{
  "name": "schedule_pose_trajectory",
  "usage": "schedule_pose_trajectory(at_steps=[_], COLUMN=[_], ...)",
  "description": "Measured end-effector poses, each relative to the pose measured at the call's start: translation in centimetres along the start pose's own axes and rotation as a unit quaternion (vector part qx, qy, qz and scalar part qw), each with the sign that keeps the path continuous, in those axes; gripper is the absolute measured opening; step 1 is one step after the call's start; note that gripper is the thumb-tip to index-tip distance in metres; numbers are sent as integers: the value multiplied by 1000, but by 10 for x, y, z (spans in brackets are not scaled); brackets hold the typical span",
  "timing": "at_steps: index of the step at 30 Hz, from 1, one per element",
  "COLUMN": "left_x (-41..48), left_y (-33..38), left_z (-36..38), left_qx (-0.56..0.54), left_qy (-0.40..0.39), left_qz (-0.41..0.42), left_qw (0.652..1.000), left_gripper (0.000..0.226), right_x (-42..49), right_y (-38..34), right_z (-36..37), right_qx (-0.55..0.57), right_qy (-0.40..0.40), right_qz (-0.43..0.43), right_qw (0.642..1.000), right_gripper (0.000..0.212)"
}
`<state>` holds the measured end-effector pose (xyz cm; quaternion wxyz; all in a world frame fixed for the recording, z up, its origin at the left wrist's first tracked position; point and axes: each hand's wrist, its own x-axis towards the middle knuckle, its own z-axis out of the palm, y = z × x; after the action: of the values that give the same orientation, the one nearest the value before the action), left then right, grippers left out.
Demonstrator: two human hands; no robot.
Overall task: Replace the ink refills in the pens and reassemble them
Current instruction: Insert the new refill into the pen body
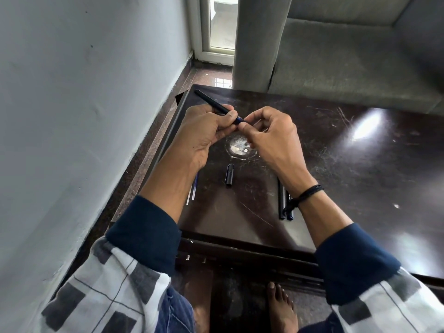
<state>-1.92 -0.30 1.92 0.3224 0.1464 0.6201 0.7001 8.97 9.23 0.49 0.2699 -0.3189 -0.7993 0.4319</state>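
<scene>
My left hand [204, 131] grips a black pen barrel [211, 102] that points up and to the left over the dark table [336, 164]. My right hand [269, 135] pinches the pen's blue front end [239, 120] with thumb and fingertips, right against my left fingers. A black pen cap [229, 175] lies on the table below my hands. Thin refills [193, 192] lie under my left wrist, partly hidden. Two black pens [284, 204] lie under my right wrist.
A grey wall runs along the left, close to the table's left edge. A grey sofa [348, 56] stands behind the table. A round scuffed patch [239, 147] marks the tabletop. My bare foot [282, 306] is on the floor beneath.
</scene>
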Motion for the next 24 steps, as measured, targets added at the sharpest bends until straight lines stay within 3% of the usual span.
schedule_pose_trajectory(at_steps=[24], left_x=[1], left_y=[-2], left_z=[0], left_qx=[-49], left_qy=[-7], left_qz=[-13], left_qw=[999], left_gripper=[8], right_x=[-1], right_y=[-3], right_z=[-2], right_qx=[-1], right_qy=[14], right_qz=[-7], right_qw=[1000], right_gripper=[15])
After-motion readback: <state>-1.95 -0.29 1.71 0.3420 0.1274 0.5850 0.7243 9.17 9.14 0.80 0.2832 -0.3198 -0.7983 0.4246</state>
